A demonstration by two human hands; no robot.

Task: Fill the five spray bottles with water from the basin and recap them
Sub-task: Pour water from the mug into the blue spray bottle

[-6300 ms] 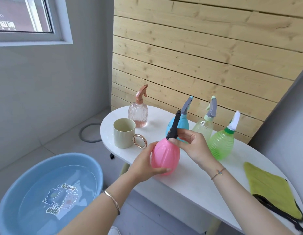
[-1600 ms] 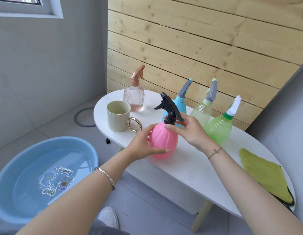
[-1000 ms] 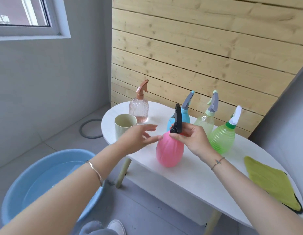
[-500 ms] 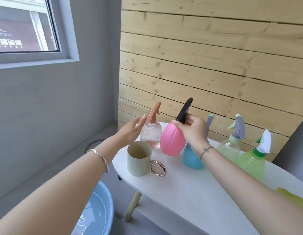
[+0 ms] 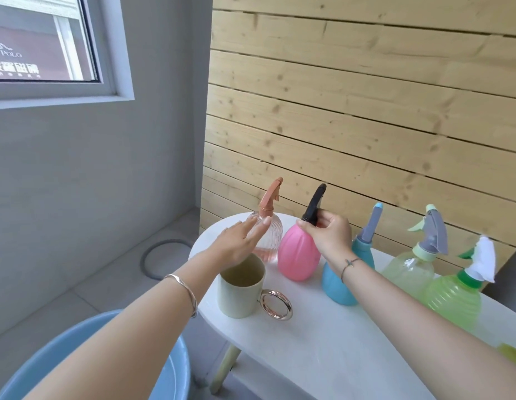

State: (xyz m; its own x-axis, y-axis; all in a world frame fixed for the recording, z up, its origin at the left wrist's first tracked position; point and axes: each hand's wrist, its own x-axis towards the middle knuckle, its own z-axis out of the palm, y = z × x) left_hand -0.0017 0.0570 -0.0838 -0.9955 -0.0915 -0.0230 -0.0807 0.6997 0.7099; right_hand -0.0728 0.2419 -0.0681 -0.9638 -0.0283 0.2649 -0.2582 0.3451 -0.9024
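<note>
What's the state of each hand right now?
Left hand: open, fingers straight, holding nothing, in front of the clear bottle.
Right hand: grips the black spray head of the pink bottle.

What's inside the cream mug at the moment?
In the mug only bare inner wall shows, nothing solid. Its bottom is hidden below the near rim, and the left hand covers the far rim, so water cannot be ruled out.

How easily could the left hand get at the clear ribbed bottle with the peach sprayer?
Probably easily: the open left hand hovers right in front of the clear ribbed bottle, nothing between them. The cup sits lower; the pink bottle stands beside it.
</note>
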